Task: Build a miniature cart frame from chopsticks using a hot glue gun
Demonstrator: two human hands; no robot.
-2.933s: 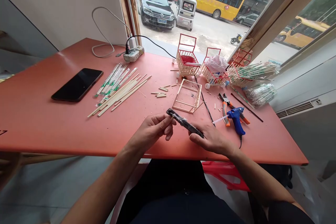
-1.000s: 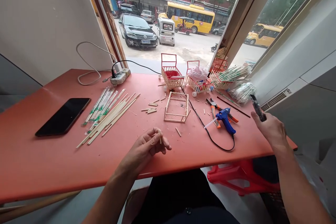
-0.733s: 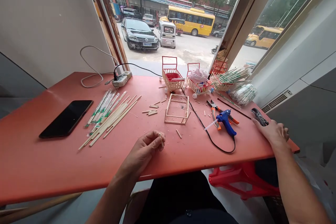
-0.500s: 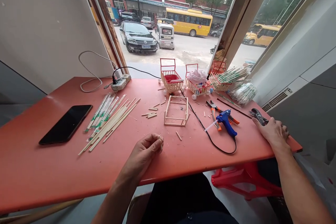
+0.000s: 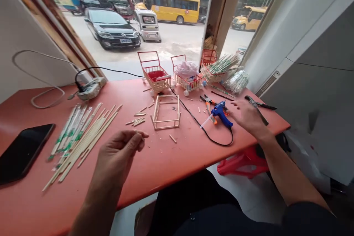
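The left hand (image 5: 121, 151) is held just above the near part of the orange counter (image 5: 171, 158), with fingers curled and thumb and forefinger pinched together; whether a small piece is held between them cannot be told, as the fingertips are blurred. The right hand (image 5: 246, 118) is raised over the right side of the counter, loosely open with the fingers spread, and nothing is gripped by it. It is located between the blue glue gun (image 5: 219, 112), which lies just to its left, and the black cutter (image 5: 256, 107), which lies on the counter just beyond the fingers near the right edge. Orange-handled pliers (image 5: 207, 104) are placed beside the glue gun, and the black cord (image 5: 204, 136) of the gun is looped toward the front edge. A bare wooden stick frame (image 5: 166, 112) stands in the middle of the counter, with short cut sticks (image 5: 136, 121) scattered to its left. A bundle of long chopsticks (image 5: 83, 140) is spread at the left, next to a black phone (image 5: 22, 153). Three small red-handled stick carts (image 5: 155, 73) are lined up along the window side.
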